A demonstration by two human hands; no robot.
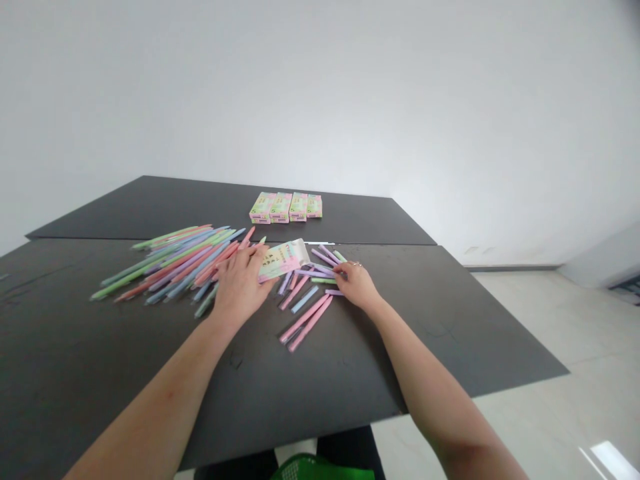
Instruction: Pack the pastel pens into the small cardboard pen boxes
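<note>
My left hand (243, 280) is closed around the near end of a pastel carton (284, 260), which is tilted with its pale flap end pointing right. Beneath and beside that end lie loose short sticks in pink, purple, green and blue, among them a pink pair (306, 323) and a blue stick (305, 300). My right hand (358, 283) pinches at a purple stick (320, 268) at the right side of these; its fingertips partly hide it. To the left of my left hand spreads a large pile of longer pastel sticks with tapered ends (175, 263), pen-like in shape.
Several similar pastel cartons (280, 207) stand in a row on the rear dark table section. A seam runs across the dark tabletop (425, 333). A white wall (320, 93) rises behind it. Something green (320, 468) shows below the table's front edge.
</note>
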